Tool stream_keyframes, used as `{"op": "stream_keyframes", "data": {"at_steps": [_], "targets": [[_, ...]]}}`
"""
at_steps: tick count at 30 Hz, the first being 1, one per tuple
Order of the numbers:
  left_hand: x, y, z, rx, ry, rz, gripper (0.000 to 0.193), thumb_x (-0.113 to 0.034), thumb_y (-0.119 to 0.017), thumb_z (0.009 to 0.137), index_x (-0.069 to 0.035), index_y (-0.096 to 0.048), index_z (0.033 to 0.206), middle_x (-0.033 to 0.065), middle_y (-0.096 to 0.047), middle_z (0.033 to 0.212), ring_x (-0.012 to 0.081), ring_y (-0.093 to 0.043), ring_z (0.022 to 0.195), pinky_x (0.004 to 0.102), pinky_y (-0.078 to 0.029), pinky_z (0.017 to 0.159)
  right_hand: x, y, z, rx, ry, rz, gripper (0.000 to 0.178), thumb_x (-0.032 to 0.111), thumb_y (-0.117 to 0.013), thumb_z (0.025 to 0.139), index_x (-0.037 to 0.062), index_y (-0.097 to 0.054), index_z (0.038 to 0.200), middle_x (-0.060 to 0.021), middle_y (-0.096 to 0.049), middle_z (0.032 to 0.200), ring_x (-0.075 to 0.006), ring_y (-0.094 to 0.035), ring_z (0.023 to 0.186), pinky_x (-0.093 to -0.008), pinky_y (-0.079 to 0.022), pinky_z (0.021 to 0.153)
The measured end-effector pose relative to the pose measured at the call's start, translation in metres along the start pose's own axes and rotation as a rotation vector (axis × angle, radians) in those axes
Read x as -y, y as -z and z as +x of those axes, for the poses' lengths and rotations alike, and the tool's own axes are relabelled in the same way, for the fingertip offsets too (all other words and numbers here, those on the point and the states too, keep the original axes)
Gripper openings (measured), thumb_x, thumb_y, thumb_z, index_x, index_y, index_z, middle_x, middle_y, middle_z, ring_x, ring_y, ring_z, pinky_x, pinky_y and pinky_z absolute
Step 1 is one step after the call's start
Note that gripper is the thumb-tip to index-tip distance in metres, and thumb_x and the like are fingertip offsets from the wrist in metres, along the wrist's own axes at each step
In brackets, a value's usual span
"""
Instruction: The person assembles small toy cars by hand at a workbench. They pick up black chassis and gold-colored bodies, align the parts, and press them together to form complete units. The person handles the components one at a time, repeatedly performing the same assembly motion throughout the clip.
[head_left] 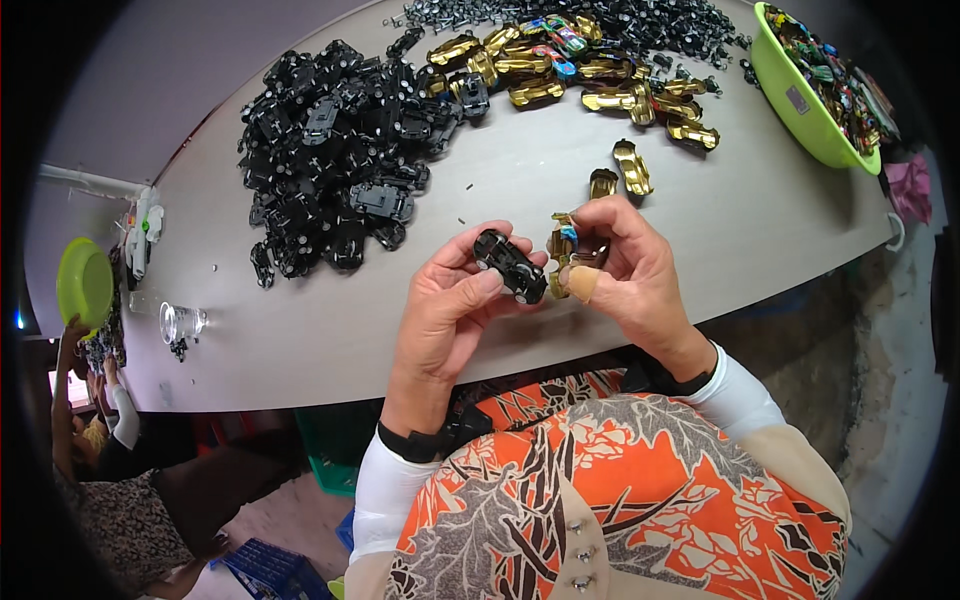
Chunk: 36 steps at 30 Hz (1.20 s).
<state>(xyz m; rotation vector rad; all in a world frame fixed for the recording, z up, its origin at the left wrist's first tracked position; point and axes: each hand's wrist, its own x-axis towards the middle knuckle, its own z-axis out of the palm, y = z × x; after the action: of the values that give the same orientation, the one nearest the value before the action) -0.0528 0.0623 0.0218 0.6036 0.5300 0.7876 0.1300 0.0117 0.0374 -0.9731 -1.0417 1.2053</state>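
Observation:
My left hand (440, 300) grips a black toy car chassis (511, 268) with its wheels showing. Close beside it, a gold toy car body shell (559, 240) with a blue patch is pinched in my right hand (645, 275), whose thumb wears a tan bandage. A small gap seems to lie between the two parts. Part of a dark piece shows under my right fingers; what it is I cannot tell. Just beyond that hand lie two more gold shells, one (632, 167) in full view and another (603, 183) partly hidden by my fingers.
Black chassis are heaped (320, 150) at the left, gold shells (535, 92) at the far middle, small dark parts (660, 25) behind them. A green basin (800, 100) of colourful pieces stands at right. A clear cup (182, 323) lies left; another person (110, 440) holds a green bowl (85, 285).

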Motion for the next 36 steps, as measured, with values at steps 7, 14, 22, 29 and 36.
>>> {"op": "stream_keyframes", "data": {"at_steps": [7, 14, 22, 29, 36], "targets": [[0.002, -0.001, -0.004, 0.003, -0.019, 0.018, 0.043, 0.000, -0.061, 0.080, 0.003, -0.048, 0.121, 0.0152, -0.059, 0.109, 0.0252, -0.061, 0.101, 0.0368, -0.056, 0.079, 0.000, -0.005, -0.005, 0.029, 0.026, -0.122, 0.030, -0.002, -0.061, 0.077, 0.0012, -0.049, 0.104, -0.0026, -0.053, 0.093, -0.0047, -0.051, 0.078, -0.0195, -0.044, 0.068], [0.003, -0.002, -0.009, 0.006, -0.024, 0.053, 0.040, 0.000, -0.061, 0.080, 0.002, -0.050, 0.119, 0.0144, -0.060, 0.108, 0.0227, -0.061, 0.098, 0.0352, -0.057, 0.078, -0.009, -0.004, -0.010, 0.024, 0.032, -0.218, 0.029, -0.002, -0.059, 0.077, 0.0010, -0.048, 0.103, -0.0031, -0.054, 0.092, -0.0041, -0.051, 0.077, -0.0188, -0.044, 0.064], [0.006, -0.010, -0.014, -0.026, -0.072, 0.084, 0.039, 0.005, -0.060, 0.079, 0.003, -0.051, 0.118, 0.0143, -0.060, 0.107, 0.0217, -0.061, 0.097, 0.0345, -0.058, 0.076, -0.012, -0.009, -0.014, -0.014, 0.040, -0.150, 0.028, -0.003, -0.057, 0.077, 0.0006, -0.048, 0.103, -0.0034, -0.054, 0.090, -0.0041, -0.050, 0.076, -0.0191, -0.043, 0.064], [0.010, -0.016, -0.018, -0.070, -0.075, 0.116, 0.041, 0.007, -0.062, 0.078, 0.004, -0.053, 0.118, 0.0130, -0.061, 0.104, 0.0192, -0.062, 0.093, 0.0339, -0.058, 0.076, -0.008, -0.010, -0.018, 0.058, 0.146, -0.414, 0.028, -0.002, -0.058, 0.077, 0.0015, -0.050, 0.103, -0.0039, -0.053, 0.088, -0.0063, -0.050, 0.070, -0.0206, -0.043, 0.060], [0.012, -0.016, -0.019, -0.045, -0.105, 0.203, 0.041, 0.007, -0.064, 0.077, 0.001, -0.056, 0.117, 0.0110, -0.062, 0.102, 0.0178, -0.061, 0.093, 0.0310, -0.057, 0.077, -0.008, -0.013, -0.019, 0.042, 0.135, -0.425, 0.037, -0.004, -0.058, 0.075, 0.0020, -0.050, 0.110, -0.0052, -0.052, 0.087, -0.0083, -0.052, 0.069, -0.0218, -0.043, 0.059]]}}
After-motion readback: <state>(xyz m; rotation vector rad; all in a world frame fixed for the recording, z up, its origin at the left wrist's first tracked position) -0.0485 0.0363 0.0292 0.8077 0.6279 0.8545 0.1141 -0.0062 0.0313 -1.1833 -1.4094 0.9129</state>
